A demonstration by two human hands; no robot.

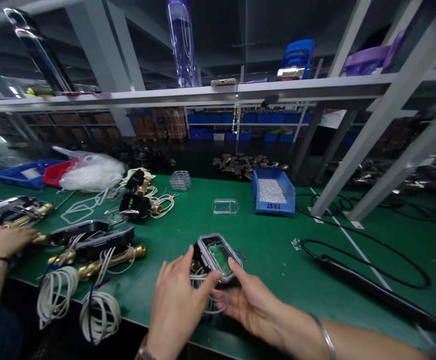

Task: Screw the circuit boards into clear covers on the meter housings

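Observation:
A black meter unit (pixel 218 254) with a transparent cover and a green circuit board inside is tilted at the bench's front. My left hand (pixel 178 300) grips its left side, thumb at the lower edge. My right hand (pixel 251 302) holds the lower right corner, with the thumb on the cover and the fingers curled below. White cable loops (pixel 216 302) hang between my hands, partly hidden. Beyond the unit lies a single transparent cover (pixel 225 206). A stack of similar covers (pixel 180 180) stands farther back on the left.
A blue bin (pixel 273 192) holds small silvery pieces. At right lies a black corded electric screwdriver (pixel 375 290). Brass-fitted meter units (pixel 103 245) with coiled cables crowd the left, where another person's hand (pixel 6 242) rests. A metal shelf (pixel 203 93) spans overhead.

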